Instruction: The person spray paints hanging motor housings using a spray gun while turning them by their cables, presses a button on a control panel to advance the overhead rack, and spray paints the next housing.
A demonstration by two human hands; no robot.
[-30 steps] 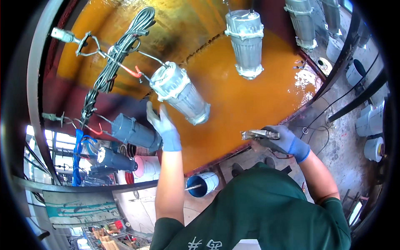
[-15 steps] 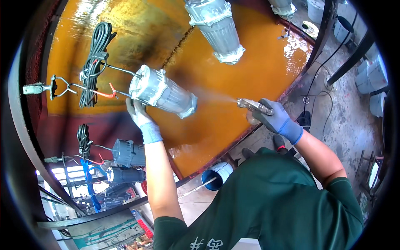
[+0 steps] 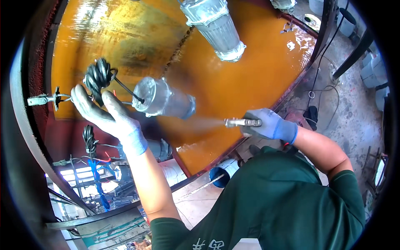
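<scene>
My left hand [image 3: 111,118], in a grey-and-blue work glove, is open below a bundle of black cable [image 3: 98,79]. Its fingers and thumb are apart around the lower end of the bundle; whether they touch it I cannot tell. The cable runs to a silvery ribbed cylinder, like a pump motor [image 3: 168,100], which hangs tilted from a metal hook [image 3: 56,99]. Gloved the same way, my right hand [image 3: 266,125] is closed around a metal spray gun [image 3: 239,122]. A pale mist leaves its nozzle toward the lower end of the cylinder.
Another silvery cylinder [image 3: 214,31] hangs at the top over an orange-stained basin [image 3: 250,79]. Darker grey cylinders and cables hang at lower left. A blue-lined bucket [image 3: 225,171] stands by the basin edge. A black hose [image 3: 320,71] crosses the floor at right.
My left hand has left the cylinder's upper end for the cable bundle, which now looks bunched and turned. The cylinder has rotated slightly. The spray gun has moved left and down, still spraying.
</scene>
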